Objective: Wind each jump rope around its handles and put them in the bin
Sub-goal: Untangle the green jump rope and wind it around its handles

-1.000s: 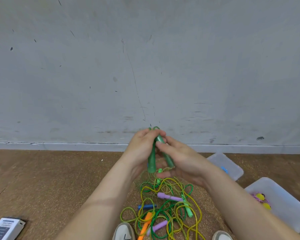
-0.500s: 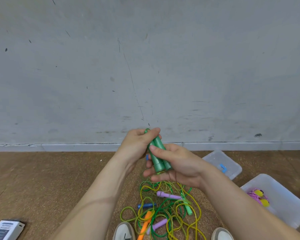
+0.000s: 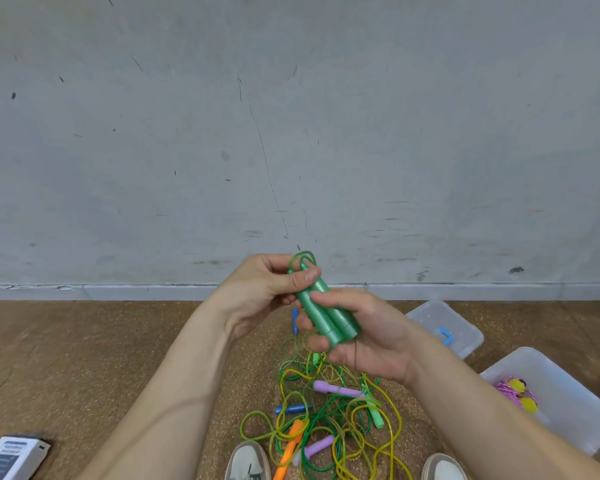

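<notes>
Fingers point(image 3: 316, 342) of the right hand point(image 3: 378, 341) are curled under the bottom ends of two green handles point(image 3: 326, 317). The top ends are gripped by the left hand point(image 3: 257, 292), with the thumb pressed on them. The handles are held side by side, up in the air above the floor point(image 3: 84, 358). A small loop of green rope point(image 3: 303, 258) is seen at the top. No rope is seen wound round the handles yet, so this one is judged to be only at the start.

One pink rope point(image 3: 506, 391) with yellow handles is already wound up and laid in the bin point(image 3: 568, 410) on the right. A lid point(image 3: 430, 317) is laid near it. A big pile of ropes point(image 3: 326, 420) is left tangled on the floor, with purple, orange, blue and light green handles in it. Most of the job is judged not to be done yet.
</notes>
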Tool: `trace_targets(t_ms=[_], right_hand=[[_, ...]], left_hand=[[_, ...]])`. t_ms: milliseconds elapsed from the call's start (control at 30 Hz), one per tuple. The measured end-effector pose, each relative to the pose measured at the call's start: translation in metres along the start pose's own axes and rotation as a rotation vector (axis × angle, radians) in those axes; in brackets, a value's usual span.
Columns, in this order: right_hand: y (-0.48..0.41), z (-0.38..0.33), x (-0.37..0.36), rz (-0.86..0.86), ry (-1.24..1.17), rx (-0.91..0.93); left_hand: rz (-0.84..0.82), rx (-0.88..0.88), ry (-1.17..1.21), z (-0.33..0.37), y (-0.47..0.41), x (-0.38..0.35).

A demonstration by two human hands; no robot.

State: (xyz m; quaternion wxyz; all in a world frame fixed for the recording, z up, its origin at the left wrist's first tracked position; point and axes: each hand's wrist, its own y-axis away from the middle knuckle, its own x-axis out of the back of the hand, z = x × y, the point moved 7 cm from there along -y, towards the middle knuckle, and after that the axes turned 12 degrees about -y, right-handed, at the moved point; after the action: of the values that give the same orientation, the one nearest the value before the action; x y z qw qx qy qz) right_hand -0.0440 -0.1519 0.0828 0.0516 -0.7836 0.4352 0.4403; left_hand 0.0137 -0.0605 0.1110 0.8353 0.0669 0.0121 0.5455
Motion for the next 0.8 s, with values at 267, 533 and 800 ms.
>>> trace_targets(t_ms=[267, 533, 800], right_hand=[[0.001, -0.003, 0.004, 0.105, 0.218, -0.039], [0.010, 0.010, -0.020, -0.109, 0.157, -0.186], [0.014, -0.001, -0.011, 0.003, 0.401, -0.036]], left_hand=[[0.380, -0.177, -0.423, 0.020, 0.009, 0.031], [0.353, -0.295, -0.515, 0.032, 0.012, 0.003], [0.484, -0.309, -0.872, 0.041, 0.013, 0.009]])
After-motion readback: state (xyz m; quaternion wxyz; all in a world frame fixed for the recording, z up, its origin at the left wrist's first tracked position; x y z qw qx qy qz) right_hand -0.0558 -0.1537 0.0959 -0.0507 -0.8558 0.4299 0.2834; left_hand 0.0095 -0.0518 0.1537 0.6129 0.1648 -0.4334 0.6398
